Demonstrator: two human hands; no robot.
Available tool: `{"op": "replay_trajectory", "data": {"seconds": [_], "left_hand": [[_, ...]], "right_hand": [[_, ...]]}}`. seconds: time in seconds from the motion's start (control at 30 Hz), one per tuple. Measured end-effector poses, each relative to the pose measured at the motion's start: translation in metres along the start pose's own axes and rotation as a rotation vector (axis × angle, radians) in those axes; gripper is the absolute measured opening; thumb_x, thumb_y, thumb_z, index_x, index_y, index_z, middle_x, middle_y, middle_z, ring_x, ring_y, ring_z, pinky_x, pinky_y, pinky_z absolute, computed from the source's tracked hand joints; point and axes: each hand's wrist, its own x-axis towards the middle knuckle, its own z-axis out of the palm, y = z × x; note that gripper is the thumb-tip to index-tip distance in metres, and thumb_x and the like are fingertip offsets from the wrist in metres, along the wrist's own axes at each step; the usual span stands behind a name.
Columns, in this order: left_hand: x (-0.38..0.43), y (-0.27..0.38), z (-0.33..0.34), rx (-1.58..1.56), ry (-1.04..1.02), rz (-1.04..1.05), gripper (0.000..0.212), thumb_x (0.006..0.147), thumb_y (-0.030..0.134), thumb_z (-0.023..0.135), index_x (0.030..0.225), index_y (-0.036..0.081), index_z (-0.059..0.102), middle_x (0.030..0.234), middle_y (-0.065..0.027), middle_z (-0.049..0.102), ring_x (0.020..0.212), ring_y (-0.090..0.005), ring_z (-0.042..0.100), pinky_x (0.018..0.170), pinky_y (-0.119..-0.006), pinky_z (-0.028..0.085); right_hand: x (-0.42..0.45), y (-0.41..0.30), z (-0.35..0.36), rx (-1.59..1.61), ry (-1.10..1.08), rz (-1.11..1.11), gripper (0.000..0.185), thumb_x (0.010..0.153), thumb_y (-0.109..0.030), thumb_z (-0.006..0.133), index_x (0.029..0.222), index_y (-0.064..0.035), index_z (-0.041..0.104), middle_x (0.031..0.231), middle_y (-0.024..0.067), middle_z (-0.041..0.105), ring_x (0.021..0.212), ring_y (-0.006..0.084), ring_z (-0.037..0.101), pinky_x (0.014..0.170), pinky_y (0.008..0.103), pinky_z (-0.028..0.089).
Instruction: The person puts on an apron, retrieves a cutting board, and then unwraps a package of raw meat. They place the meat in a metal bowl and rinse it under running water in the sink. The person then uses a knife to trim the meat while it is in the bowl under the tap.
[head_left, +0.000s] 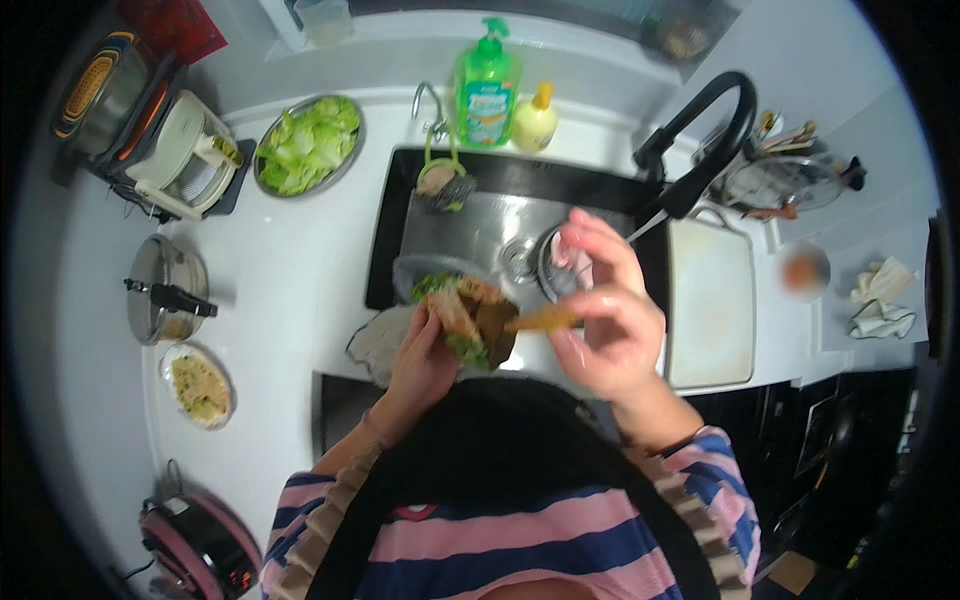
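Note:
My left hand grips a bundle of brown and green leafy food above the front edge of the sink. Between the thumb and fingers of my right hand is a thin yellow-brown strip, whose left end meets the bundle; whether the two are joined I cannot tell. Beyond the bundle, a grey bowl with green leaves sits partly hidden. A round metal bowl holding pink, meat-like pieces stands in the sink, partly covered by my right hand.
Water runs from the black faucet. A white cutting board lies right of the sink, a pale cloth at its front left. Behind stand soap bottles. Leftward are a plate of lettuce, a pot and a food dish.

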Motion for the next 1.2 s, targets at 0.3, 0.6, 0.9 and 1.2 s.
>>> {"op": "replay_trajectory", "data": {"seconds": [0.3, 0.6, 0.9, 1.2], "left_hand": [[0.001, -0.001, 0.000, -0.007, -0.081, -0.156, 0.039, 0.096, 0.017, 0.040, 0.134, 0.013, 0.032, 0.130, -0.0053, 0.043, 0.122, -0.0197, 0.041, 0.104, -0.040, 0.031], [0.001, -0.001, 0.008, 0.004, -0.082, -0.183, 0.036, 0.097, 0.018, 0.040, 0.132, 0.012, 0.035, 0.130, -0.0063, 0.044, 0.121, -0.0204, 0.042, 0.103, -0.040, 0.032], [0.001, -0.001, 0.001, 0.037, -0.063, -0.129, 0.035, 0.096, 0.018, 0.041, 0.131, 0.014, 0.036, 0.129, -0.0047, 0.045, 0.120, -0.0210, 0.043, 0.103, -0.040, 0.033], [0.004, -0.001, 0.011, 0.071, -0.070, -0.156, 0.036, 0.096, 0.019, 0.041, 0.131, 0.012, 0.034, 0.129, -0.0057, 0.044, 0.120, -0.0224, 0.042, 0.103, -0.041, 0.032]], "right_hand": [[0.017, -0.074, -0.018, 0.113, 0.071, -0.524, 0.010, 0.079, -0.022, 0.067, 0.079, -0.0312, 0.072, 0.132, -0.0240, 0.040, 0.130, 0.0130, 0.025, 0.097, 0.0382, 0.030], [0.012, -0.090, 0.001, 0.195, 0.377, -0.803, 0.017, 0.074, -0.008, 0.070, 0.086, -0.0187, 0.067, 0.113, -0.0149, 0.050, 0.116, 0.0088, 0.035, 0.087, 0.0380, 0.039], [0.050, -0.097, 0.007, 0.164, 0.687, -1.119, 0.009, 0.081, -0.018, 0.065, 0.086, -0.0201, 0.071, 0.127, -0.0209, 0.048, 0.127, 0.0058, 0.027, 0.090, 0.0399, 0.037], [0.024, -0.109, -0.028, 0.174, 0.232, -0.927, 0.010, 0.082, -0.019, 0.063, 0.089, -0.0175, 0.070, 0.124, -0.0156, 0.053, 0.126, 0.0067, 0.030, 0.086, 0.0375, 0.041]]}}
